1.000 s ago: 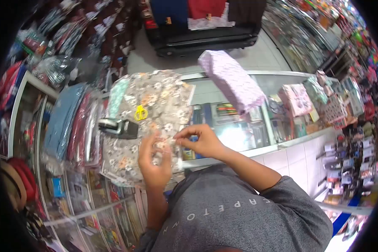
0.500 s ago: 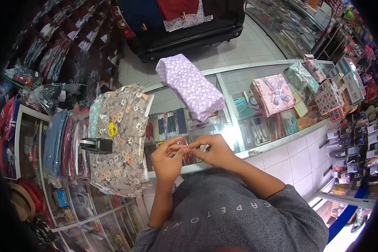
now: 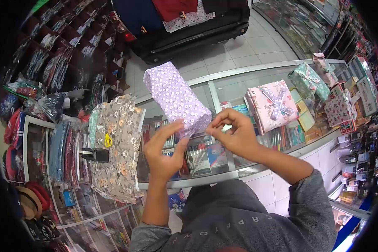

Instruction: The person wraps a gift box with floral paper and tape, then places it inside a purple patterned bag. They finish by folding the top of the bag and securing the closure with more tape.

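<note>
A long box wrapped in lilac paper with white flowers (image 3: 175,91) lies slantwise on the glass counter (image 3: 206,79). My left hand (image 3: 163,148) is at the box's near end, thumb and fingers spread, fingertips right at the wrapped face. Beside the box's near right corner, my right hand (image 3: 237,132) has thumb and fingertips pinched together. A small pale bit shows at that pinch, too small to name.
On my left, floral wrapping sheets (image 3: 117,164) carry yellow scissors (image 3: 108,140) and a black tape dispenser (image 3: 94,154). To the right sit a pink gift box with a ribbon bow (image 3: 273,105) and a green wrapped gift (image 3: 308,82). Stationery shows beneath the glass.
My hands have come apart from each other and moved forward to the lilac box. The left has opened toward its near end; the right stays pinched and has moved right.
</note>
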Motion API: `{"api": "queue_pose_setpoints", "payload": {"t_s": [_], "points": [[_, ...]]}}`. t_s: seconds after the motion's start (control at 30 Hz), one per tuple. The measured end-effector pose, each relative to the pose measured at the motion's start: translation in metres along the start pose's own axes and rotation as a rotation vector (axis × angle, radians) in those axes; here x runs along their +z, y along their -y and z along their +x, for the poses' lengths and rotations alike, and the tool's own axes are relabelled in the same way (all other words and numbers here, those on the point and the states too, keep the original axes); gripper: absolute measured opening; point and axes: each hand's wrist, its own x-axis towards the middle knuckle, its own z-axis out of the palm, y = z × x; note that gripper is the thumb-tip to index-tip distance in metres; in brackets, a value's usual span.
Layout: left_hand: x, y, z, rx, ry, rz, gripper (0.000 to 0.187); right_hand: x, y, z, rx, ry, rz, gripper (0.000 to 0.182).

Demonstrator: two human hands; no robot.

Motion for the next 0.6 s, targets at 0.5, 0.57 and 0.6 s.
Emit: {"api": "queue_pose_setpoints", "payload": {"t_s": [0.5,0.57,0.6], "points": [[0.036,0.014,0.059,0.08,0.422,0.54,0.052,-0.011,-0.064,0.002,0.034,-0.046,0.069,0.035],[0.038,0.016,0.054,0.075,0.39,0.59,0.057,-0.011,-0.062,0.0,0.076,-0.018,0.086,0.038],[0.038,0.018,0.054,0.072,0.391,0.589,0.057,-0.011,-0.061,0.0,0.11,0.007,0.101,0.04]]}}
